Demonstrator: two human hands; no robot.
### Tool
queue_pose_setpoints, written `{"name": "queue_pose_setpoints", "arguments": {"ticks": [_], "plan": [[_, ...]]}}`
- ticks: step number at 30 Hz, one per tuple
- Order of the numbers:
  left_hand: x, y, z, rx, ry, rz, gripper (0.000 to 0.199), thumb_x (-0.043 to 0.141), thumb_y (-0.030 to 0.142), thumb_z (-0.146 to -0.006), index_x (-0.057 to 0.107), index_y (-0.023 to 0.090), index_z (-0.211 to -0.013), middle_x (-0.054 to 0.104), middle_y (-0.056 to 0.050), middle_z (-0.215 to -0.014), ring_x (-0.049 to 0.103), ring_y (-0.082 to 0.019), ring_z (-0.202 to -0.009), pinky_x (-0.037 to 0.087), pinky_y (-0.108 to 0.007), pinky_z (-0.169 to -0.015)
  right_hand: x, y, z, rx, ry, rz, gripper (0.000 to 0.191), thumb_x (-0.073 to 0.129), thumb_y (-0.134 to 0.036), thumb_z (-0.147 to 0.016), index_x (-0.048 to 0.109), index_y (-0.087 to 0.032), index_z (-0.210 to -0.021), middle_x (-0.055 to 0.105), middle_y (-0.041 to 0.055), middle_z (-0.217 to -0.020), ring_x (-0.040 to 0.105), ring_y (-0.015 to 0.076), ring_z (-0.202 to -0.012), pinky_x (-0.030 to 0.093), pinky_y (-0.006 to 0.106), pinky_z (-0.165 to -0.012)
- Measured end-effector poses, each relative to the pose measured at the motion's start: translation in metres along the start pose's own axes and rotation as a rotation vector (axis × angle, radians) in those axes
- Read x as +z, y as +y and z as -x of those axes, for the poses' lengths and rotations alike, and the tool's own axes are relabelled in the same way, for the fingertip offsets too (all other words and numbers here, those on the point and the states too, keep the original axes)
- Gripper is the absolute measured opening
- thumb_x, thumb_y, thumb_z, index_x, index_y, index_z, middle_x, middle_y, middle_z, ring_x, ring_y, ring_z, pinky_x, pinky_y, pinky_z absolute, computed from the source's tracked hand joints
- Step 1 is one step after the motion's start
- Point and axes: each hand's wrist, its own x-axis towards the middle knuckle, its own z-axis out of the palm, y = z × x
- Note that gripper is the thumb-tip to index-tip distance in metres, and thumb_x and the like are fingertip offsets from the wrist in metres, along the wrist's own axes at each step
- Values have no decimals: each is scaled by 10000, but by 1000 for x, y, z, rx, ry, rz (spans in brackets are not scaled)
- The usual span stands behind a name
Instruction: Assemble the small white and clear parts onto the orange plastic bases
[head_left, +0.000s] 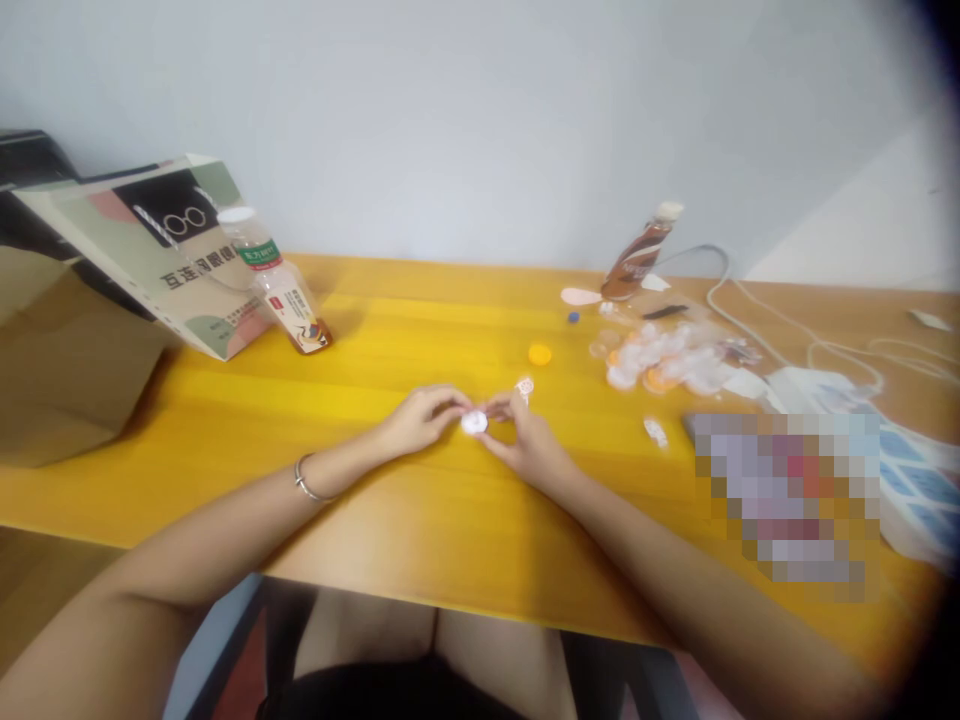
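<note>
A small round white piece (474, 422) is held between both hands over the middle of the wooden table (405, 520). My left hand (426, 418) pinches it from the left side, a bracelet on the wrist. From the right, my right hand (523, 435) grips the same piece with thumb and fingers. Just behind my right hand is a small white and reddish item (525, 386), too blurred to name. An orange-yellow round cap (540, 354) lies farther back.
At the left stand a printed paper bag (202, 270), a brown bag (82, 350) and a labelled bottle (274, 285). Toward the right are a brown drink bottle (637, 255), a pile of white and orange pieces (667, 358), cables, a power strip (900, 480) and a blurred-out object (787, 500).
</note>
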Motion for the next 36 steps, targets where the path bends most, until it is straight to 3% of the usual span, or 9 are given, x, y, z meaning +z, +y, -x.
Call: {"name": "queue_pose_setpoints", "arguments": {"ticks": [15, 22, 29, 33, 36], "plan": [[0, 3, 1, 153, -42, -182, 175, 484, 243, -838, 642, 193, -893, 643, -38, -872, 582, -126, -819, 406, -252, -751, 1, 3, 0, -13, 3, 20, 287, 579, -250, -742, 395, -225, -962, 599, 60, -951, 606, 179, -896, 495, 364, -811], [1, 5, 2, 115, -14, -206, 163, 502, 244, -827, 652, 207, -878, 622, -28, -868, 568, -128, -823, 390, -265, -765, 1, 3, 0, -7, 1, 16, 296, 583, -249, -738, 396, -228, -966, 599, 57, -951, 606, 185, -911, 496, 372, -819], [6, 0, -2, 34, -3, -34, 154, 559, 270, -785, 670, 178, -840, 563, -50, -860, 560, -128, -822, 440, -261, -774, 1, 1, 0, -6, -5, 15, 286, 581, -238, -740, 403, -224, -962, 604, 57, -945, 606, 177, -910, 492, 362, -827], [0, 1, 2, 38, -49, -28, 210, 531, 289, -809, 650, 190, -951, 618, -55, -899, 582, -132, -826, 443, -260, -761, 0, 1, 0, -7, 13, 14, 274, 584, -255, -744, 427, -215, -965, 621, 57, -929, 614, 168, -888, 500, 341, -807], [-8, 4, 9, 101, -81, -156, 237, 490, 282, -837, 620, 223, -1027, 646, -47, -986, 590, -148, -906, 409, -285, -807, -1, 2, 0, -37, 5, 52, 200, 571, -267, -758, 494, -217, -935, 647, 47, -916, 626, 170, -866, 504, 335, -795]]}}
